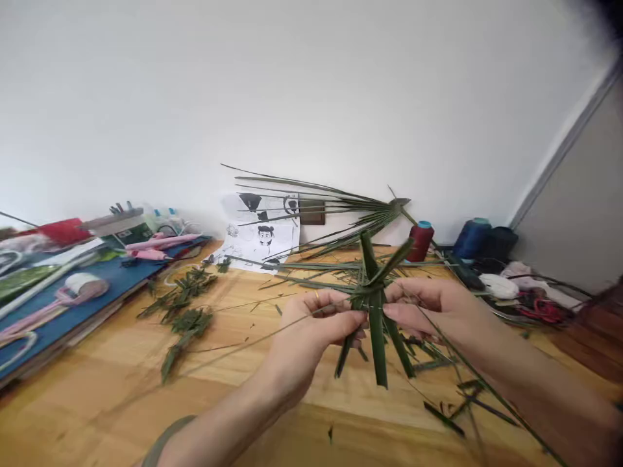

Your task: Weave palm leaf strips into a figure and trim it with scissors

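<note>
A woven piece of green palm leaf strips (377, 324) is held up between my hands over the wooden table. Several flat strip ends stick out from it, upward and downward. My left hand (324, 324) pinches its left side between thumb and fingers, with a ring on one finger. On the other side, my right hand (418, 308) grips it with thumb and fingertips. Long thin strands trail from the piece toward the lower left and the lower right. The tips of some fingers are hidden behind the leaf.
A fan-shaped palm leaf (360, 207) leans by the wall near a printed drawing sheet (282, 243). Thread spools, one red (420, 243) and one blue (472, 239), stand at right. Woven leaf pieces (187, 324) lie left, beside a blue mat (114, 279) with tools. Leaf scraps litter the table (233, 415).
</note>
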Motion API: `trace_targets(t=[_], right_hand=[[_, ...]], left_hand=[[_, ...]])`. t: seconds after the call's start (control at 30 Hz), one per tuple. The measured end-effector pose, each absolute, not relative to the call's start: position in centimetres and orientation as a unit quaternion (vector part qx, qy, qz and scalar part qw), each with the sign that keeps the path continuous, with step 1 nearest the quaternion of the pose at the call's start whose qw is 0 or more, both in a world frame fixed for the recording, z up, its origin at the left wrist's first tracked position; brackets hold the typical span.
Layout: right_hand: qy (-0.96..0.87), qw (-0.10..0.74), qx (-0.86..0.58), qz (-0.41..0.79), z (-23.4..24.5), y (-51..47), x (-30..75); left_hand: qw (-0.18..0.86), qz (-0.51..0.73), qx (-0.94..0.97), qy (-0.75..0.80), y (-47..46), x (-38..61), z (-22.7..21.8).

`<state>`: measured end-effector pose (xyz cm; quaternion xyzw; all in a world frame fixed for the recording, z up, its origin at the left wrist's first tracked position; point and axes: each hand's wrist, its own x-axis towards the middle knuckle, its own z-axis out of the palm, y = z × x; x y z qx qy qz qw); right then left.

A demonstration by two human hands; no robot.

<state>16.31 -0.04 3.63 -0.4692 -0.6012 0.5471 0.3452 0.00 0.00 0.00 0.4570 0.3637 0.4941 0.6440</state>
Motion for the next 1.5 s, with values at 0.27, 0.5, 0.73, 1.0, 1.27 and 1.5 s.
trace_targets(t=[0.27,0.5,0.73,1.0,1.27,1.5], right_hand=[[-0.674,0.352,-0.499,0.416,2.7,-0.2,15.8],[-0.698,0.339,-0.557,0.298,2.4,-1.0,15.5],[-0.718,0.342,-0.562,0.227,2.2,-1.2,15.2],[-0.732,0.353,-0.578,0.071,2.3,-2.0,14.4],[-0.738,0.357,-0.569,0.067,2.2,-1.9,14.4],[-0.733,0.328,-0.595,-0.039,2.1,-2.3,13.9]], left_hand=[[0.646,0.496,0.444,0.374,-0.3,0.2,0.1],[0.623,0.504,0.458,0.384,-0.4,0.3,0.1],[0.610,0.512,0.464,0.389,-0.5,0.4,-0.1],[0.509,0.550,0.492,0.443,-0.8,0.6,0.1],[0.522,0.560,0.486,0.421,-0.8,0.7,-0.3],[0.511,0.574,0.487,0.415,-0.7,0.9,-0.5]])
